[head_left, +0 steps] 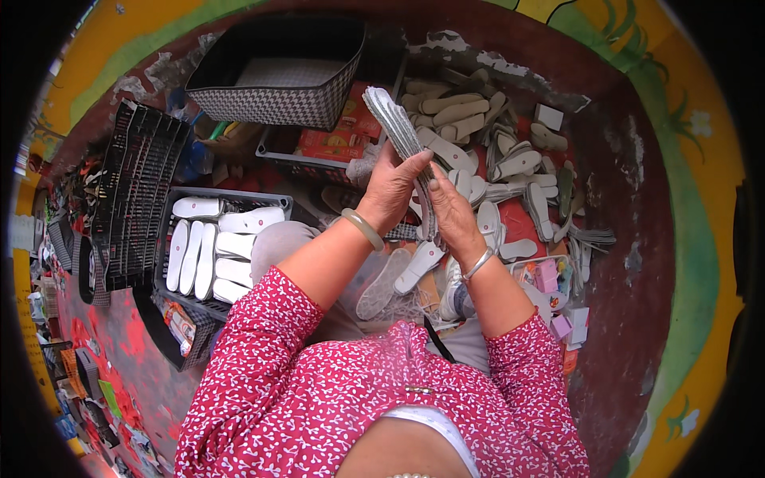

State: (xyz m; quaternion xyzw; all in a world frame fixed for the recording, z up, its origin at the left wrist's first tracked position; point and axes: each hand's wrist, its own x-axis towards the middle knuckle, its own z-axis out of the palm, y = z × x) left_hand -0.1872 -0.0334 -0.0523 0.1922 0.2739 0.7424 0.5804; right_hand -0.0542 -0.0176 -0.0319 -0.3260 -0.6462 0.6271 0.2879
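A stack of insoles, pale and grey-edged, stands tilted near the middle of the frame, its upper end leaning toward the upper left. The left hand wraps its middle, thumb laid across toward the right; the right hand closes on the lower part from the right, thumb pointing up, with hardly any gap between fingers and insoles. Some of the fingertips are hidden behind the stack, so how hard they press cannot be told. To handle it well, I would keep the pressure even from both sides, let the thumbs bring the layers flush, and have one hand always gripping while the other shifts, since thin layers like these could fan apart or slide. Turning every toe the same way should help too. As for markings, several white insoles in the black crate at left, and some in the loose pile at upper right, carry a small round red mark, too small to read. The red boxes at upper left bear printing, of which only the colours come across clearly.
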